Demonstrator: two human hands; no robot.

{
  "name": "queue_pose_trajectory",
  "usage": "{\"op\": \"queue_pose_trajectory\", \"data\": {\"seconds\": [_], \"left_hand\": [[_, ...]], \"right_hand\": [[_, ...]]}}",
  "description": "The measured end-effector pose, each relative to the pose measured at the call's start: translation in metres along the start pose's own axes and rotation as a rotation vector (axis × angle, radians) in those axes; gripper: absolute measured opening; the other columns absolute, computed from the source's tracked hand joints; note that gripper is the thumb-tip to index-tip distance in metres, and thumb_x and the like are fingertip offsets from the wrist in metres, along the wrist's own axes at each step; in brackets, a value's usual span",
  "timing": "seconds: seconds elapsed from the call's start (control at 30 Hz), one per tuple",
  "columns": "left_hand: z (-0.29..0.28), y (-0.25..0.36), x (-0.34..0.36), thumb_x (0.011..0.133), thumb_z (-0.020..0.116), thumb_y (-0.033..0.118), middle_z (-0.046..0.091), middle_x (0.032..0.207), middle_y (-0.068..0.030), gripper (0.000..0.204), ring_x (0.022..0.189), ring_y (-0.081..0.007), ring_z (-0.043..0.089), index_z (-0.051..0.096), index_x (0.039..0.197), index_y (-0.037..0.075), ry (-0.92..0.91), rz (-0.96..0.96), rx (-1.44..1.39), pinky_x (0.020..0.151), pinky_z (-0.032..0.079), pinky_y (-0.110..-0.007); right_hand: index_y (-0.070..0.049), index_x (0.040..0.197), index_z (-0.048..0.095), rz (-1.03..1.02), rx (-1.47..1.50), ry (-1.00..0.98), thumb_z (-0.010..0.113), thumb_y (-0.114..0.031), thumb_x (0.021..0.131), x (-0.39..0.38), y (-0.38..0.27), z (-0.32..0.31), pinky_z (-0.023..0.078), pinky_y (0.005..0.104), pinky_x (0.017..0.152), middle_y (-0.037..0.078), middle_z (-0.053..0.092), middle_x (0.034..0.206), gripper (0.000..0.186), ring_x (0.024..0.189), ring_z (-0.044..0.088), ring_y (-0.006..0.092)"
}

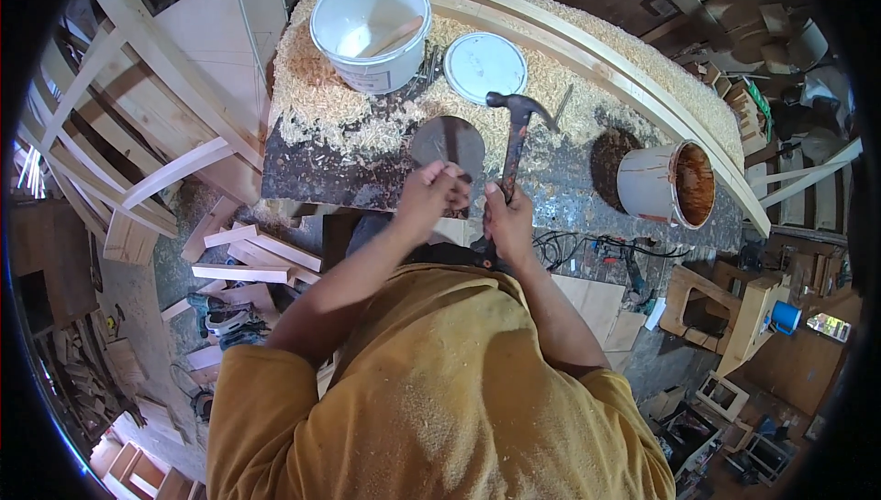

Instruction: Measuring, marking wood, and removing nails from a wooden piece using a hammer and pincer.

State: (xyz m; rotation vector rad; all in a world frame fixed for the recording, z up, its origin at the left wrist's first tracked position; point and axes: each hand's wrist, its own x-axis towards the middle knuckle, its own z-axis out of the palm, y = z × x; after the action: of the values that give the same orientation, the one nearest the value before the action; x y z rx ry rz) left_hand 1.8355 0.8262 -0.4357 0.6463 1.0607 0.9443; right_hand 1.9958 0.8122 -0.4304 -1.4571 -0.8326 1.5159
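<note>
My right hand (510,221) is closed round the handle of a claw hammer (515,147), whose head points up and away from me. At the near edge of the workbench (321,174), my left hand (431,199) has its fingers curled together; whatever they pinch, if anything, is too small to make out. Just beyond that hand lies a dark round disc (448,140) on the bench. Past the hammer head is a white round lid (485,67). A thin metal piece, perhaps a nail (564,104), lies on the shavings to the right.
A white bucket (376,73) with a wooden stick (400,36) inside stands at the back left. A brown-stained bucket (647,183) lies tipped at the right. Long wooden strips (587,50) cross the back over shavings (307,69). Offcuts (252,257) and power tools (229,316) lie lower left.
</note>
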Motion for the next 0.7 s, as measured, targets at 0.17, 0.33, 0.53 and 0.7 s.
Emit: {"op": "queue_pose_trajectory", "data": {"seconds": [0.17,0.33,0.53,0.7], "left_hand": [[-0.098,-0.012,0.041,0.089,0.056,0.024,0.059,0.07,-0.0047,0.024,0.061,-0.0115,0.052,0.065,0.095,0.002,-0.065,-0.167,0.783,0.058,0.043,-0.028],[-0.123,-0.012,0.066,0.083,0.061,0.024,0.064,0.073,-0.0075,0.027,0.066,-0.0153,0.059,0.067,0.095,0.0,-0.056,-0.176,0.828,0.064,0.046,-0.032],[-0.111,-0.004,0.062,0.081,0.062,0.023,0.065,0.074,-0.0089,0.022,0.07,-0.0154,0.06,0.067,0.088,0.002,-0.033,-0.114,0.831,0.067,0.047,-0.032],[-0.118,-0.019,0.083,0.079,0.064,0.023,0.065,0.079,-0.0166,0.022,0.078,-0.0271,0.063,0.067,0.086,0.003,-0.08,0.078,0.99,0.073,0.047,-0.037]], "right_hand": [[-0.003,0.083,0.051,-0.279,-0.6,-0.032,0.049,-0.029,0.095,0.001,-0.047,-0.031,0.036,0.0249,0.049,0.002,0.05,0.065,0.03,0.056,0.043,0.0078],[-0.004,0.091,0.049,-0.66,0.053,-0.158,0.046,-0.025,0.095,-0.043,-0.168,0.012,0.041,0.0265,0.047,0.005,0.049,0.065,0.022,0.052,0.048,0.0137],[-0.001,0.095,0.053,-1.278,-0.967,-0.139,0.052,-0.026,0.09,-0.004,-0.056,-0.027,0.048,0.0454,0.064,0.021,0.056,0.074,0.026,0.067,0.057,0.0369],[0.004,0.087,0.055,-0.35,-0.956,-0.089,0.049,-0.026,0.093,0.041,-0.012,-0.042,0.043,0.0462,0.063,0.024,0.055,0.07,0.031,0.067,0.055,0.0427]]}}
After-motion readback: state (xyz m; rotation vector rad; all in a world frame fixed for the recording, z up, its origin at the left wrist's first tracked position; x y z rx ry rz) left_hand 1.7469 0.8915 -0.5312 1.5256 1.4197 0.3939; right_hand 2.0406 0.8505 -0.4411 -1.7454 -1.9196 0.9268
